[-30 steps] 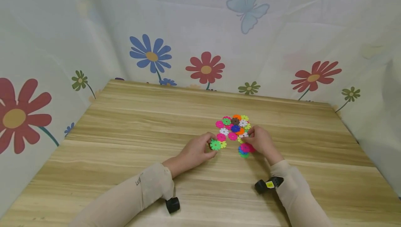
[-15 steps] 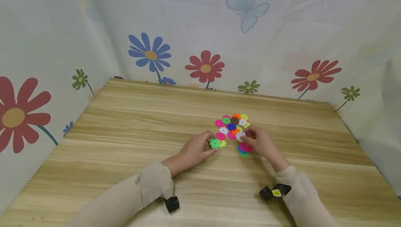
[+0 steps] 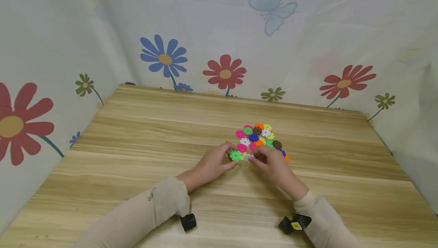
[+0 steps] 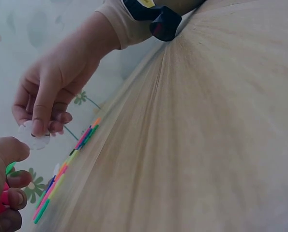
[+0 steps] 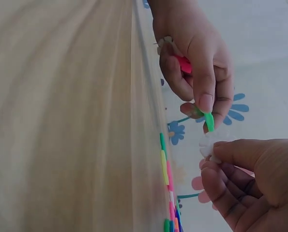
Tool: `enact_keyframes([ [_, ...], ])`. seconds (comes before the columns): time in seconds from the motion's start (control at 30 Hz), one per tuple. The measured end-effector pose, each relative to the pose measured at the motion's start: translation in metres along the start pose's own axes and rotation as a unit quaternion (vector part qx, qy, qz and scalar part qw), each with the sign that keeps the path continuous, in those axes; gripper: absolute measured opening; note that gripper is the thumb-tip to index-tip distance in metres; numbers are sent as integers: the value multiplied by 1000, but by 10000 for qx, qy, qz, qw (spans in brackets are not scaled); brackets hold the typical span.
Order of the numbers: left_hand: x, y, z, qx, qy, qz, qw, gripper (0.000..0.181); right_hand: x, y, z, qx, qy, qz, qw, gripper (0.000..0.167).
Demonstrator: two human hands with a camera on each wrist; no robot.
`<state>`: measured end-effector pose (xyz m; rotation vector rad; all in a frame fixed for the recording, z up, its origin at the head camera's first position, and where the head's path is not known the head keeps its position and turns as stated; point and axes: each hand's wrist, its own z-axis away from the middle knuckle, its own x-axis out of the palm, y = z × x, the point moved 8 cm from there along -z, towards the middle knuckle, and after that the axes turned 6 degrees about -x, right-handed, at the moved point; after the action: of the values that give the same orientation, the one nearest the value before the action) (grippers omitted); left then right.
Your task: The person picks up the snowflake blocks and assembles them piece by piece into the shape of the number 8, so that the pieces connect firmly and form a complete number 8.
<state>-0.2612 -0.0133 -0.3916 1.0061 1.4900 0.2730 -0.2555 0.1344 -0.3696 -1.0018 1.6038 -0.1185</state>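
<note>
My left hand (image 3: 213, 164) pinches a green notched plastic disc (image 3: 235, 155) between thumb and fingers. In the right wrist view, a pink piece (image 5: 183, 64) and a whitish piece (image 5: 165, 42) show tucked in that same hand. A white notched disc (image 3: 248, 157) is pinched in the fingertips of my right hand (image 3: 275, 166). From the right wrist, the white disc (image 5: 206, 143) appears at the lower end of the green one (image 5: 210, 121); whether they are joined I cannot tell. Both hands are above the table, in front of the loose discs.
Several flat notched discs lie in a loose cluster just beyond the hands, among them a blue disc (image 3: 253, 137), a brown disc (image 3: 277, 144) and a pink disc (image 3: 240, 134). They lie on the wooden table (image 3: 154, 126). A flower-printed cloth (image 3: 191, 19) hangs behind.
My right hand picked a white disc from the right side of the cluster and carried it left, close to the green disc. The left hand has stayed nearly still.
</note>
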Motion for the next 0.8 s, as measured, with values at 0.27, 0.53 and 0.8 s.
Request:
enact_keyframes([
  [0.27,3,0,3,-19,-41,47,10000,35,3,-6,3,-305,127,58,9994,7],
  [0.53,4,-1,4,-6,-12,126,9999,38,4,-10,5,-526,226,208,9981,8],
  [0.8,4,2,6,19,-84,230,9997,38,10,-6,6,-381,213,-351,9984,5],
])
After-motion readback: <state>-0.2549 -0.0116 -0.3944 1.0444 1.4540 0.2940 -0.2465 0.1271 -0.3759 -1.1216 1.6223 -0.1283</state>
